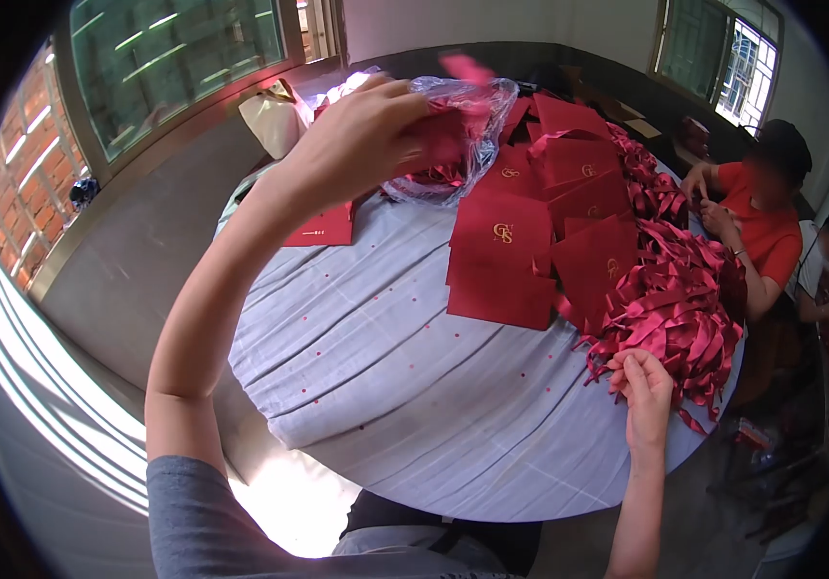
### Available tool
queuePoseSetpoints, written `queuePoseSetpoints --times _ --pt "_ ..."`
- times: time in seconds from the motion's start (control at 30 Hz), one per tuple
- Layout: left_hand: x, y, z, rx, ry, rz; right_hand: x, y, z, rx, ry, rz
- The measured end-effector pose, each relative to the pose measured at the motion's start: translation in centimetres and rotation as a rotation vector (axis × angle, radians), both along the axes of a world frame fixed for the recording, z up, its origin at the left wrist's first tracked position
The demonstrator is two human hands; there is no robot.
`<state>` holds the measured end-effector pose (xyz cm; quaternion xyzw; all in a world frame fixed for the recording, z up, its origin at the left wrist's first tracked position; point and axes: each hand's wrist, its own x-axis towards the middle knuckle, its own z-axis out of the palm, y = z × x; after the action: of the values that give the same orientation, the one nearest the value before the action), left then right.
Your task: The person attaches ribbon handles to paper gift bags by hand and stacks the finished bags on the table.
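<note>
My left hand (361, 135) is raised over a clear plastic bag (487, 159) with red pieces inside. Its fingers are closed around a dark red piece (434, 137), blurred by motion, so its exact kind is unclear. At the right edge of the table, my right hand (644, 391) has thumb and fingers pinched together. It touches the near edge of a big heap of red ribbons (685, 299), and a ribbon end seems to sit at the fingertips. Left of the heap, flat red paper bags (501, 256) with gold lettering overlap in stacks.
A pale cloth with small red specks covers the round table (386, 357). Another red printed piece (323, 230) lies below my left forearm. A cream-coloured bag (275, 121) stands by the window. Across the right side, a person in a red shirt (772, 227) works with both hands; another person sits behind.
</note>
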<state>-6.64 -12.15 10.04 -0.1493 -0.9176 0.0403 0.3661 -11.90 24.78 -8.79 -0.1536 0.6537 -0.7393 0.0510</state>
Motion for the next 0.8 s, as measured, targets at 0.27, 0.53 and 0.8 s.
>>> queuePoseSetpoints --times 0.27,0.53,0.8 --pt "-0.9 -1.5 -0.6 0.903 -0.148 -0.336 0.1 0.2 -0.3 -0.007 0.011 -0.01" --pt "-2.1 -23.5 -15.2 2.078 -0.314 -0.283 0.1 -0.1 -0.3 0.048 0.002 -0.006" --pt "-6.1 -20.5 -16.3 2.33 -0.299 -0.234 0.3 -0.2 -0.3 0.08 0.009 -0.006"
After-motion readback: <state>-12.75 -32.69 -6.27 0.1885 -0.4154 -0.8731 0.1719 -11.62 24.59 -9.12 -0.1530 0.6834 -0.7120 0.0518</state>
